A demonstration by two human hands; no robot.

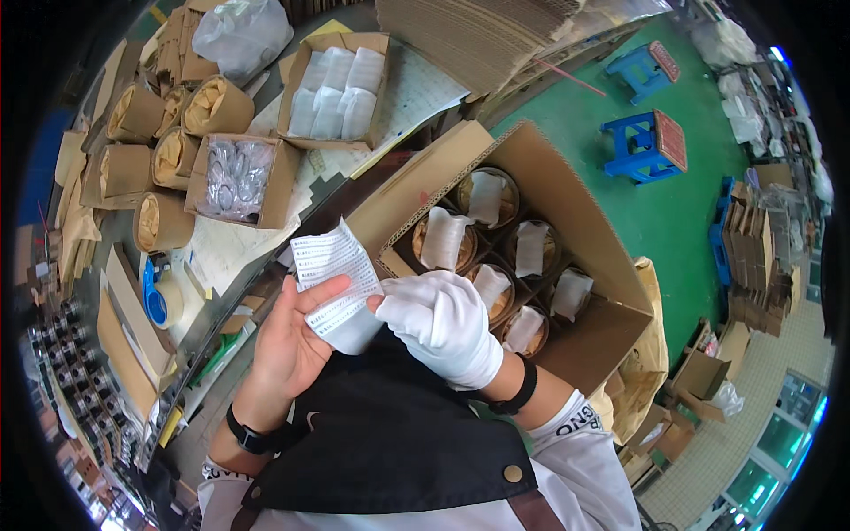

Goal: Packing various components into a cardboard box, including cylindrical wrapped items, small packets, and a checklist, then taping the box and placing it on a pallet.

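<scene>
My bare left hand (296, 341) is closed on a white sheet of printed labels (335, 265), held in front of my apron. My right hand (443, 326), in a white glove, pinches at the right edge of the same sheet, with a bare fingertip showing. Whether a loosened label is between its fingers is hidden. Just beyond my right hand stands an open cardboard carton (602, 341) with several round cardboard tubes inside. White wrapped packets (531, 248) lie on top of crumpled brown paper in the tubes.
Left of me, a worktable (235, 257) bears a box of white packets (332, 93), a box of clear-bagged parts (239, 177), several paper-filled tubes (164, 221) and a blue tape dispenser (156, 301). Two blue stools (645, 146) stand on the green floor; flattened cardboard (757, 239) is stacked at right.
</scene>
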